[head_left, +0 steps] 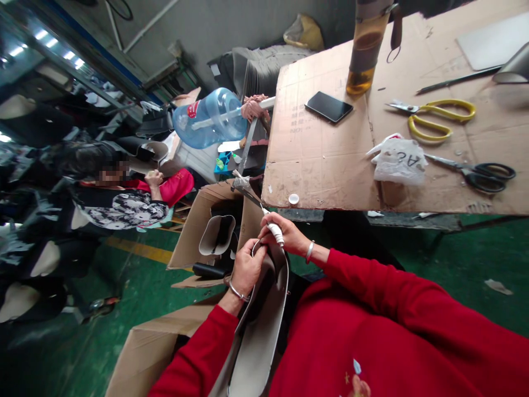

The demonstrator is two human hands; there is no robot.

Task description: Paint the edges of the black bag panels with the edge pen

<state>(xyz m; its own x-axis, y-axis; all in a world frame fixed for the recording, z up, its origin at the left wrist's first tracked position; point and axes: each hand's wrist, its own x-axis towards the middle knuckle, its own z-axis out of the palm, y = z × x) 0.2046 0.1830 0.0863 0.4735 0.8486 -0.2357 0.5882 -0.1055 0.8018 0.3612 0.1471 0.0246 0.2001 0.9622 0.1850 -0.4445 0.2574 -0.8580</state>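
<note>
Across my lap lies a boot shaft (256,353), dark on one side and beige on the other. My left hand (248,270) pinches its upper edge between thumb and fingers. Right beside it, my right hand (285,234) is closed around a slim tool with a white-wrapped handle (275,234). The tool's thin tip points up and away, near the table corner. Whether my right fingers also touch the shaft is hard to see.
A cardboard-topped table (322,182) carries a phone (329,107), yellow-handled scissors (430,117), black-handled scissors (490,177), a crumpled plastic bag (400,161) and a drink bottle (366,49). Open cartons (188,231) stand left. A co-worker (119,207) sits beyond them, near a water jug (210,118).
</note>
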